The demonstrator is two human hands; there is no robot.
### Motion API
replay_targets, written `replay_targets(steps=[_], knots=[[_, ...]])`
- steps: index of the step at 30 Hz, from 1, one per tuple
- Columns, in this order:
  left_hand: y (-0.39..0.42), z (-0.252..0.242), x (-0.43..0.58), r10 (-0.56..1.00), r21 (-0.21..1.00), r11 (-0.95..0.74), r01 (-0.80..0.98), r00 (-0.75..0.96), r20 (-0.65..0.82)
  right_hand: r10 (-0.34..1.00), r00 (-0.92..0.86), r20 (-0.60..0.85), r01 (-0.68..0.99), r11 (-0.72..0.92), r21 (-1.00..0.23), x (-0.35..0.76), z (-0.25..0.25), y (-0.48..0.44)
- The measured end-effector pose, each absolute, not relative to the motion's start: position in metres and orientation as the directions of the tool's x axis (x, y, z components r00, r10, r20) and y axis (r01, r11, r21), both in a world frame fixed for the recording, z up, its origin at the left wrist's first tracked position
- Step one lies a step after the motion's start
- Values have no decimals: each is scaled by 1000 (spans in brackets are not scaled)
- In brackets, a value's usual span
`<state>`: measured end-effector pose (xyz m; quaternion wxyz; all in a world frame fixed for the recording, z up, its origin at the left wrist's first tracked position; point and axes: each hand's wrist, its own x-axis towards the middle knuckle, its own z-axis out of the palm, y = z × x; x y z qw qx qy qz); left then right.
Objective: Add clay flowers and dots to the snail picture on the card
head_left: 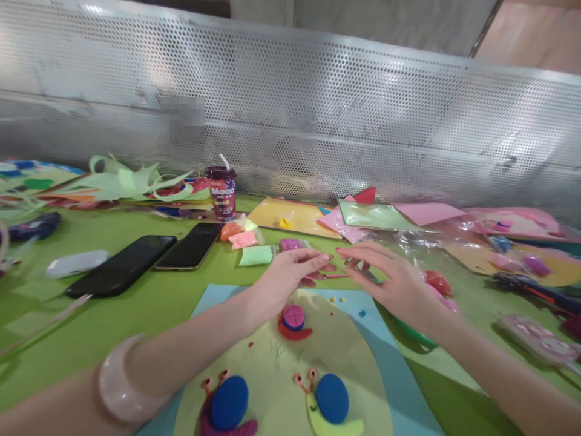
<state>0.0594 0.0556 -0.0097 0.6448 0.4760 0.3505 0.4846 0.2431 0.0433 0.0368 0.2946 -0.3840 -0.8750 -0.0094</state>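
Clay strip point(334, 275): a thin pink piece, blurred, seems to run between the two sets of fingertips, at twelve o'clock from the picture sheet, just past its far edge.
Left hand point(285, 275): fingers drawn together, thumb against the forefinger, apparently pinching the strip's near end; how firm the grip is cannot be told.
Right hand point(390, 280): fingers half curled and loosely spread, tips meeting the strip at its other end; whether they close on it cannot be told through the blur.
Bracelet point(120, 381): pale band on the left wrist, at seven o'clock in view.
Picture sheet point(272, 357): yellow-green rounded shape on blue card point(394, 375), under both forearms.
Done so far, as it looks: two snails with blue shells, one at six o'clock point(229, 404) on a purple body, one point(330, 402) on a yellow body; a pink and purple disc on a red base point(294, 322) under the left hand.
Small bits: coloured dots point(338, 299) on the sheet's far edge, near the hands.
Left to do, as a judgement: much of the sheet is bare, and the strip is not yet placed.
Clay packets point(255, 255): green, pink, orange, at eleven o'clock from the hands.
Phones point(188, 247): two dark ones side by side, at ten o'clock.
Cup point(222, 192): purple, with straw, beyond the phones.
Coloured paper point(376, 215): sheets at one o'clock, against the perforated metal wall point(318, 109).
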Motion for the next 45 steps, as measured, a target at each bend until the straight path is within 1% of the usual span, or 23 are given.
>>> replay_targets(steps=[3, 5, 8, 10, 18, 23, 27, 32, 39, 45], knots=[[52, -8, 61, 950, 959, 61, -278, 310, 29, 500, -580, 642, 577, 810, -110, 241, 30, 40], [50, -8, 63, 939, 961, 25, -275, 337, 72, 453, -589, 669, 556, 828, -71, 239, 26, 38], [47, -9, 66, 919, 957, -34, -287, 368, 143, 458, -562, 689, 577, 813, -70, 237, 22, 34], [45, -10, 68, 915, 954, -37, -296, 374, 152, 458, -542, 705, 587, 806, -72, 236, 21, 32], [45, -8, 66, 923, 956, 9, -293, 370, 105, 444, -531, 722, 586, 808, -66, 237, 21, 30], [46, -8, 65, 919, 957, 5, -291, 378, 111, 413, -534, 738, 557, 828, -61, 237, 22, 30], [45, -8, 65, 913, 953, 22, -303, 394, 104, 403, -517, 755, 531, 843, -87, 236, 24, 29], [45, -8, 65, 910, 946, 66, -319, 407, 74, 437, -476, 763, 542, 829, -136, 235, 24, 29], [45, -9, 64, 906, 940, 64, -336, 414, 87, 393, -528, 753, 523, 849, -76, 234, 19, 33], [47, -10, 65, 915, 944, 60, -325, 396, 78, 424, -533, 732, 589, 807, -38, 238, 18, 32]])
